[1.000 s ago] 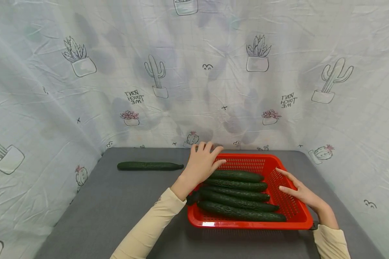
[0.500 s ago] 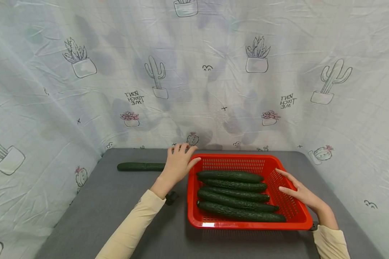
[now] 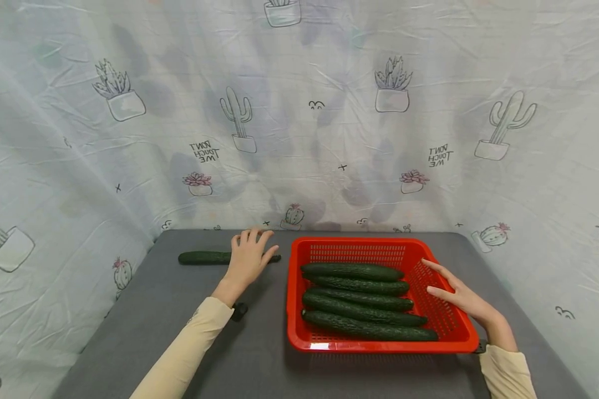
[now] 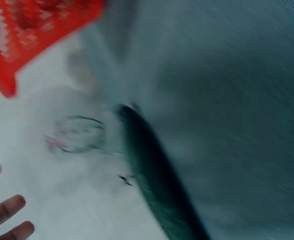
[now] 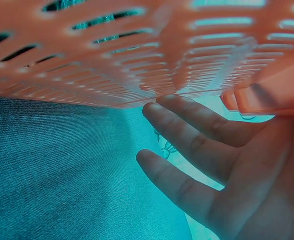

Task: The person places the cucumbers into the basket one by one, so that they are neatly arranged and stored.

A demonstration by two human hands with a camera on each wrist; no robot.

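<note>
My left hand [image 3: 247, 257] is above a single dark green cucumber [image 3: 204, 257] lying on the table left of the basket. Its fingers are spread and hold nothing. The left wrist view shows that cucumber [image 4: 156, 185] blurred, with the fingertips [image 4: 9, 210] apart from it. At the right side, my right hand [image 3: 461, 296] holds the rim of a red plastic basket [image 3: 369, 347]. Thumb and forefinger reach over the rim to the inside, while the other fingers [image 5: 186, 137] extend below along the outside of the slotted wall. Several cucumbers [image 3: 364, 302] lie side by side in the basket.
A grey cloth-like surface covers the table [image 3: 169, 332]. Behind and at both sides hangs a pale curtain [image 3: 299, 138] printed with cacti and potted plants. A small black device [image 3: 239, 311] sits at the left wrist.
My left hand has moved left, from over the basket's left edge to above the lone cucumber. The right hand and the basket have stayed put.
</note>
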